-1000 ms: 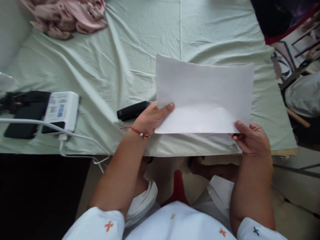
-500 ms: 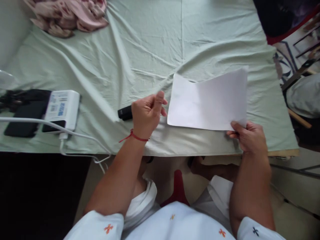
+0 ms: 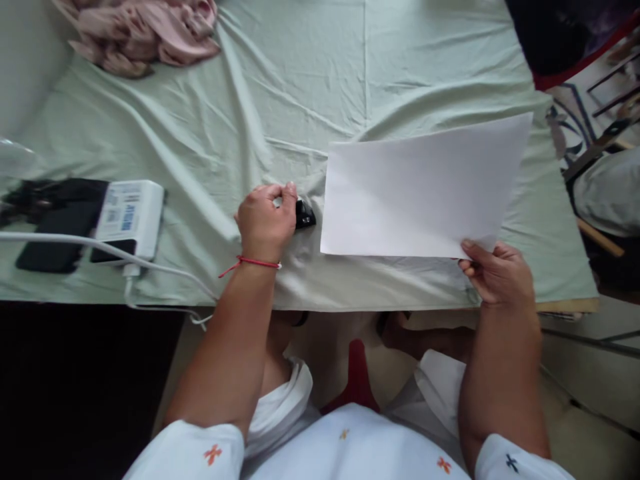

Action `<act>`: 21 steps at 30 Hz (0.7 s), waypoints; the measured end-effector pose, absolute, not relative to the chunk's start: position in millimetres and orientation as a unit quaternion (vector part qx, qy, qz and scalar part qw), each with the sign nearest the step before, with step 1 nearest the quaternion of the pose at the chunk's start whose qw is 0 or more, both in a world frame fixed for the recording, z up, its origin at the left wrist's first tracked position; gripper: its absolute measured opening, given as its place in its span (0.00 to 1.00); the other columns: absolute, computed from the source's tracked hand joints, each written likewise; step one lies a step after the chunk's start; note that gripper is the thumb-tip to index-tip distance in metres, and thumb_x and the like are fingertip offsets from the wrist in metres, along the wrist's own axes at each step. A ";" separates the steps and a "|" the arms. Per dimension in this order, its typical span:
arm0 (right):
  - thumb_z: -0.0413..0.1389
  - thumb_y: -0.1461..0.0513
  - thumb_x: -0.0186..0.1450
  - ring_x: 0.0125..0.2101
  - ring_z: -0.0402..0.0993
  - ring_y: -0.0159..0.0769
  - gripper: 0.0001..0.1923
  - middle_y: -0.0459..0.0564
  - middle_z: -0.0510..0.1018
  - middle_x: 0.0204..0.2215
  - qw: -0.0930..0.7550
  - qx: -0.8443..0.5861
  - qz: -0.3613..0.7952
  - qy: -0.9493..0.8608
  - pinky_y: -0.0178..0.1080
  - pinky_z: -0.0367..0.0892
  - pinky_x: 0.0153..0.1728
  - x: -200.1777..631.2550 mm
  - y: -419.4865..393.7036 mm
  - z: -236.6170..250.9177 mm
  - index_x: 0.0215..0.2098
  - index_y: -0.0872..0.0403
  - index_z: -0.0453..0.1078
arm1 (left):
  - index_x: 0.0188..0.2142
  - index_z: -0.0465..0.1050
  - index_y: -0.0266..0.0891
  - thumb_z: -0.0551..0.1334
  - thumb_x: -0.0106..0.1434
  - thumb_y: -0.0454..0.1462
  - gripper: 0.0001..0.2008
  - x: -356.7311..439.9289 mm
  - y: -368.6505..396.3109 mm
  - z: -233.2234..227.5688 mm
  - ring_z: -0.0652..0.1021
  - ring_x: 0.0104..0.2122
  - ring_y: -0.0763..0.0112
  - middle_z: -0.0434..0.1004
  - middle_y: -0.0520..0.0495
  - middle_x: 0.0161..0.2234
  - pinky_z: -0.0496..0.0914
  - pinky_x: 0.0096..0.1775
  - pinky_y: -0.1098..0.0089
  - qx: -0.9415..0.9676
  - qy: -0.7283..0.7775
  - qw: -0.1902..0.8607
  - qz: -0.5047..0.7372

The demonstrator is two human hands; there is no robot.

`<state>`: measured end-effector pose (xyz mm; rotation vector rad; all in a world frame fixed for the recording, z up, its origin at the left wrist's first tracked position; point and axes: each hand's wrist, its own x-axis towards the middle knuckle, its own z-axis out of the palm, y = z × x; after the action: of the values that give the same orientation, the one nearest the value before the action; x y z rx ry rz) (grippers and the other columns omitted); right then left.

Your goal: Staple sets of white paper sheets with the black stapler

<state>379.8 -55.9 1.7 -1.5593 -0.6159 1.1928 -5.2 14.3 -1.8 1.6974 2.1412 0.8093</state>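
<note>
My left hand (image 3: 267, 217), with a red thread at the wrist, is closed over a black stapler (image 3: 305, 215) on the cloth. Only the stapler's right end, with a bit of shiny metal, shows beside my thumb; my palm and fingers hide the rest. My right hand (image 3: 495, 267) pinches the lower right edge of white paper (image 3: 415, 193), thumb on top and fingers beneath. The paper's left edge lies just right of the stapler, apart from it. Its upper right corner is lifted, and whether it is one sheet or more I cannot tell.
A pale green cloth (image 3: 300, 87) covers the table. To the left are a white box-like device (image 3: 131, 217) with a plugged-in white cable (image 3: 165, 267) and a dark flat object (image 3: 50, 233). Crumpled pink fabric (image 3: 150, 33) lies at the far left.
My left hand has moved left, away from the paper, and closed over the stapler. The paper, bent before, now lies flatter and extends further right and up; my right hand still holds it.
</note>
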 end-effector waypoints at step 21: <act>0.87 0.50 0.35 0.15 0.69 0.24 0.33 0.40 0.75 0.19 0.493 -0.664 0.498 -0.260 0.24 0.66 0.13 371.0 -51.9 -1.5 0.27 0.53 0.74 | 0.26 0.71 0.46 0.61 0.71 0.46 0.17 16.4 5.3 4.3 0.76 0.32 0.57 0.79 0.45 0.28 0.68 0.40 0.59 0.640 0.697 0.199 0.256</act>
<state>371.0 -51.9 -1.5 -1.6104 -0.6309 1.2086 16.4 5.3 4.3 1.7898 1.9487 0.7162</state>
